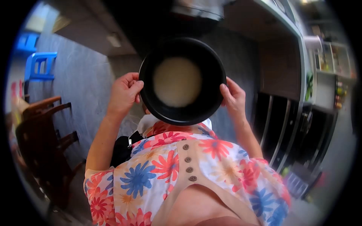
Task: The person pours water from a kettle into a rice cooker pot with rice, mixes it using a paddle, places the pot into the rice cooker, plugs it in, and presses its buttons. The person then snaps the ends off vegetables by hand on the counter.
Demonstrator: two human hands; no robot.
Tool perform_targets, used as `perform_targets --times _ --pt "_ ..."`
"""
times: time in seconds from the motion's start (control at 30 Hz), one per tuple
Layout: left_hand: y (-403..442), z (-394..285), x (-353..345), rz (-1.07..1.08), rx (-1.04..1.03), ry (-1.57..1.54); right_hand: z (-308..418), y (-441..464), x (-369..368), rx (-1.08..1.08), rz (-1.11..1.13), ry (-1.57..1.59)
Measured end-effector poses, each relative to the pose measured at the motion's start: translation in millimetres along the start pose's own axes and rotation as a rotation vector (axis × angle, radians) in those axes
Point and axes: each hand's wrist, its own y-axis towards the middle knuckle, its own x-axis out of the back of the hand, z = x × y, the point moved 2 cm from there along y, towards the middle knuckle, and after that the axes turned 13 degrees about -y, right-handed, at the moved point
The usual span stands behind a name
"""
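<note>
Between my two hands is a round black pot (151,96), held up in front of my body with its open top toward me. Pale, whitish contents that look like rice in water (177,82) cover its bottom. My left hand (126,89) grips the rim on the left side, thumb on top. On the opposite side, my right hand (233,96) pinches the rim the same way. The fingers beneath the pot are mostly hidden.
Dark wooden chairs (45,143) stand at the left, with a blue plastic stool (40,66) farther back. Dark cabinets (277,132) line the right side. A shelf with small items (339,92) is at the far right. Grey flooring (83,75) runs between them.
</note>
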Motion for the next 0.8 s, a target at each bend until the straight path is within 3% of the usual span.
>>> perform_targets --times 0.13,0.4,0.57,0.8 --pt "-31.0 -25.7 90.0 -0.191 0.014 0.065 35.1 -1.6 -90.2 -0.095 0.162 0.140" --pt "-65.7 -61.9 241.2 -0.415 -0.191 -0.137 125.1 29.5 -237.4 -0.049 0.482 0.157" --pt "-60.7 -104.6 314.9 -0.522 -0.333 -0.184 202.6 72.0 -296.7 0.144 0.699 0.146" --pt "-45.8 -166.7 425.4 -0.668 -0.512 -0.258 308.2 113.4 -393.4 0.254 0.885 0.168"
